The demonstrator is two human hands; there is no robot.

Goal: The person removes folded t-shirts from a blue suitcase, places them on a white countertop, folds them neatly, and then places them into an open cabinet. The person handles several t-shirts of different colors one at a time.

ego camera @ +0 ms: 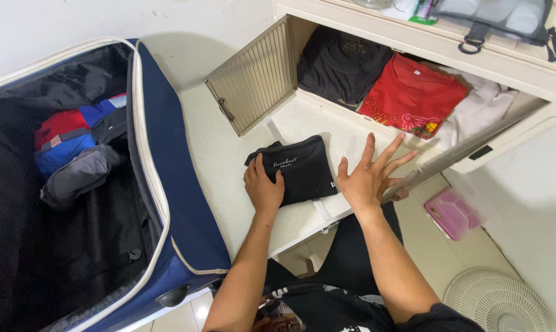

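**Hands flatten a folded black garment by the cupboard**

Head view: left hand point(264, 187) lies palm-down on the folded black garment point(297, 169), pressing rather than gripping; right hand point(369, 178) hovers just beside it, fingers spread, holding nothing. The garment sits on the pale floor point(216, 154) before the low cupboard point(425, 43), its slatted door point(256, 77) swung wide. To my eye, firm pressure keeps the fold neat. Inside lie a red shirt point(413, 95) and dark clothes. An open navy suitcase point(167, 178) stands near; a pink box point(453, 212) and white fan point(502, 301) lie further off.
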